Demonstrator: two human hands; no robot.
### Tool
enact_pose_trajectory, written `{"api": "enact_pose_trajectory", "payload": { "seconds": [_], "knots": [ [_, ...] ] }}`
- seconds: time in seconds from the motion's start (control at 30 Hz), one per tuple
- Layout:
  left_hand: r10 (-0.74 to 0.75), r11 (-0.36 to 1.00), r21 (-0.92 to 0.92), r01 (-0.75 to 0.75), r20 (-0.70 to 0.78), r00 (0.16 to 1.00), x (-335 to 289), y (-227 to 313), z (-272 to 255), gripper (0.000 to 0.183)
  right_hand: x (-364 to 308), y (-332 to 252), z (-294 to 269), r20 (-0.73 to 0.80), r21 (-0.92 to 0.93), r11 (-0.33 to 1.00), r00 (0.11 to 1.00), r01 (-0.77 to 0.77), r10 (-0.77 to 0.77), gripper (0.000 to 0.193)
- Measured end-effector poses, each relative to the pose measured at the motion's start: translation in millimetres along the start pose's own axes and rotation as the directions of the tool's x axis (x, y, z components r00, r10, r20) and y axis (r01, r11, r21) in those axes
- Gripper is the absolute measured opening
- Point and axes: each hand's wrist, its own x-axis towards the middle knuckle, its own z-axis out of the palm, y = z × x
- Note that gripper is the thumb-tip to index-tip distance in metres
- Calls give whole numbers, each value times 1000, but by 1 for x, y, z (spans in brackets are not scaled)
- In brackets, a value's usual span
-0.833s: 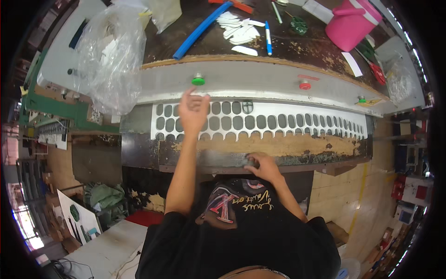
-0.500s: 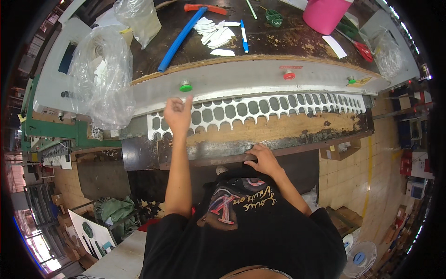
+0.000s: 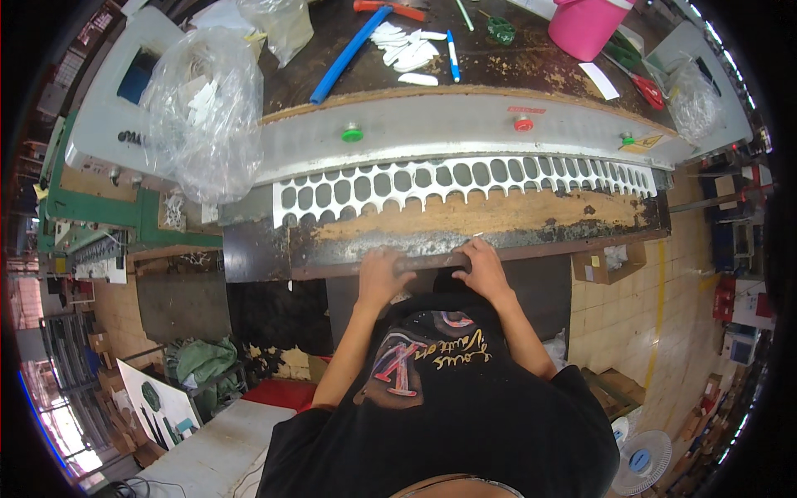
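Note:
My left hand (image 3: 382,277) rests at the front rim of the machine's bed (image 3: 336,271), fingers on the edge and thumb stretched to the right. A short way to its right, my right hand (image 3: 485,270) touches the same rim, its thumb apart from the fingers. Neither hand holds a loose thing. A small white bit shows at the right fingertips; its kind is too small to tell. Behind the hands, a white sheet punched with rows of rounded holes (image 3: 372,189) lies across the bed, its near edge scalloped. Worn tan board (image 3: 465,217) shows in front of it.
Above the sheet runs a grey beam (image 3: 432,133) with a green button (image 3: 353,133) and a red button (image 3: 522,124). On top lie a blue-handled hammer (image 3: 352,55), white cut pieces (image 3: 404,48), a pen (image 3: 453,56) and a pink container (image 3: 585,27). A clear bag (image 3: 203,124) hangs left.
My left hand has left the area by the green button and come down and right to the front rim. My right hand has stayed there, shifting slightly. The view has shifted a little.

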Motion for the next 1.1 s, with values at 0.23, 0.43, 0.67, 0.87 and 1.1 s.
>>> {"api": "enact_pose_trajectory", "payload": {
  "seconds": [0.23,0.43,0.67,0.87,1.1],
  "knots": [
    [28,1000,-6,-28,0,1000,10,-8,9,40,7,8,4,-35,-90,995,998,45,-49,39],
    [72,997,-43,-68,88,994,-8,-7,1,41,-15,11,12,-3,-114,990,996,88,-89,35],
    [-72,986,-148,73,13,997,50,10,7,45,52,-4,-23,6,102,958,963,-269,270,43],
    [67,997,-18,-73,-226,972,88,-2,69,48,128,20,34,-187,-230,970,981,-84,41,65],
    [32,995,-79,-57,-283,959,73,2,71,44,89,43,39,-59,759,605,901,-239,429,33]
  ]
}}
